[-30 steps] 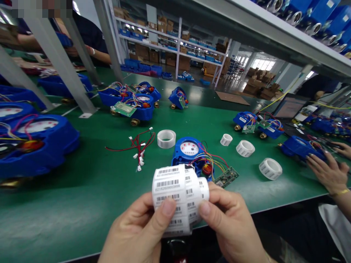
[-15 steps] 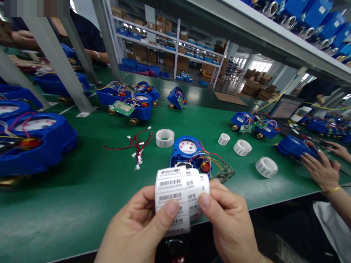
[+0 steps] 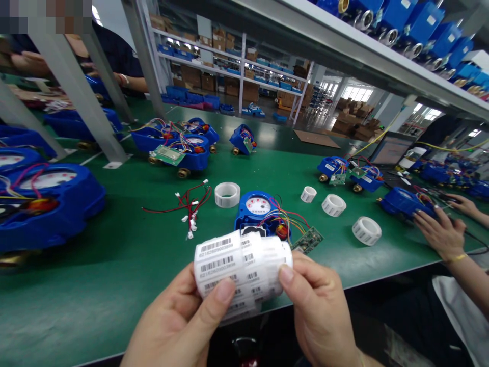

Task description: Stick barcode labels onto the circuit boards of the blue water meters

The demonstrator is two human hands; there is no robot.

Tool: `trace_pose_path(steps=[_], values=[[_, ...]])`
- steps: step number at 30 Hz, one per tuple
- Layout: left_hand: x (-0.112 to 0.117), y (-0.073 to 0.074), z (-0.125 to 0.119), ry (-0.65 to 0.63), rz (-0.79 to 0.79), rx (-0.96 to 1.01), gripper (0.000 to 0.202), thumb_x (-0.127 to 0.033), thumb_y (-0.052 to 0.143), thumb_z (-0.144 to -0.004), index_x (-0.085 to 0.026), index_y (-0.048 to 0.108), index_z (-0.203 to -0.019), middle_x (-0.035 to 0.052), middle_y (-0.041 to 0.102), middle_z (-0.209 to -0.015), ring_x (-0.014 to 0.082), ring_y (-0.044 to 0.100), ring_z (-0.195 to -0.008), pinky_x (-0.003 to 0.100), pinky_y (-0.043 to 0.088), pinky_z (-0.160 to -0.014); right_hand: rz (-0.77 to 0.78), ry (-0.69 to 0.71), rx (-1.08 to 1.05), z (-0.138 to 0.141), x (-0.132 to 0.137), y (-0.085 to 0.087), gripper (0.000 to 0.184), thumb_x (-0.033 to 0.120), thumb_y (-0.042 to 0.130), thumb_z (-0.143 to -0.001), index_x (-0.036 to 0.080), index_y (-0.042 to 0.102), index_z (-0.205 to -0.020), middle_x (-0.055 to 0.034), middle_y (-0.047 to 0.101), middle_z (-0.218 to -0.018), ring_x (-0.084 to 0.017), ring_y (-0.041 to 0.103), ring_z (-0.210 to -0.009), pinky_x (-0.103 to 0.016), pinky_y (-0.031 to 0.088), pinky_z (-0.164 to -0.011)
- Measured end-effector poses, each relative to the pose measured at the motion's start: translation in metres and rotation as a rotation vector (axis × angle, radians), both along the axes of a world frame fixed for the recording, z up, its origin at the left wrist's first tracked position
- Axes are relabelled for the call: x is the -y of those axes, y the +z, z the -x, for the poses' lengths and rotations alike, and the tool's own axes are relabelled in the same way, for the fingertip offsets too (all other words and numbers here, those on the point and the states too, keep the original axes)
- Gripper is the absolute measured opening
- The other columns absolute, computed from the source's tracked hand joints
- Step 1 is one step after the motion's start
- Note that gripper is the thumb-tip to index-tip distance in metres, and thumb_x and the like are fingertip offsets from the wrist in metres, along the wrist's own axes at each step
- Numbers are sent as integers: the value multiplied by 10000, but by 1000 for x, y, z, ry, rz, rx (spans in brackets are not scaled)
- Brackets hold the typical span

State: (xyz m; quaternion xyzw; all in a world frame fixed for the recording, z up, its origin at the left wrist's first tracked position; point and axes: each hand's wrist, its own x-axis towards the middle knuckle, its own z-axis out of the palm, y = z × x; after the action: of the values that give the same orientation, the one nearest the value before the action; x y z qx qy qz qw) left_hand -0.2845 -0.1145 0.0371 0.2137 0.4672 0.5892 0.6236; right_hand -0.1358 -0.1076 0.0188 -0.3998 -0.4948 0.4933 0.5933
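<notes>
Between both hands is a roll of white barcode labels, its layers pushed sideways into a stepped cone. My left hand is closed on the roll's wide outer end, thumb across the printed labels. At the narrower inner end, my right hand pinches the roll between thumb and fingers. Just behind it on the bench sits a blue water meter with a white dial, partly hidden by the roll. Coloured wires run from it to a green circuit board near my right fingers.
On the green bench lie a clear tape roll, red-black connector cables and smaller label rolls. More blue meters stand left and behind. At right, a co-worker's hand touches a meter. Metal posts rise at left.
The label roll has stretched wider sideways, its layers telescoping further apart. My left hand has moved left with the outer end; my right hand stays nearly in place.
</notes>
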Motion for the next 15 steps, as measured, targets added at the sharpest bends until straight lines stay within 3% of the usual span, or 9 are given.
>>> trace_pose_path(steps=[4,8,15], values=[[0,0,1,11,-23,39,606,-311,876,-616,-252,674,-1184,101,745,-1130,323,690,-1032,404,603,-832,-8,-51,64,1,1,-2,270,327,607,-913,208,771,-735,-34,662,-723,-187,576,-734,-320,420,-702],[2,1,3,20,-9,36,624,-259,887,-564,-271,685,-1153,89,748,-1132,316,702,-1002,366,617,-770,0,-65,94,0,2,-3,348,357,592,-918,200,703,-628,-13,601,-662,-171,527,-719,-312,397,-716],[-2,2,4,46,-11,10,517,-291,909,-552,-302,691,-1020,47,754,-1113,273,725,-936,301,619,-694,157,10,0,-1,0,6,335,416,610,-908,188,759,-713,18,581,-572,-110,486,-579,-225,394,-557]])
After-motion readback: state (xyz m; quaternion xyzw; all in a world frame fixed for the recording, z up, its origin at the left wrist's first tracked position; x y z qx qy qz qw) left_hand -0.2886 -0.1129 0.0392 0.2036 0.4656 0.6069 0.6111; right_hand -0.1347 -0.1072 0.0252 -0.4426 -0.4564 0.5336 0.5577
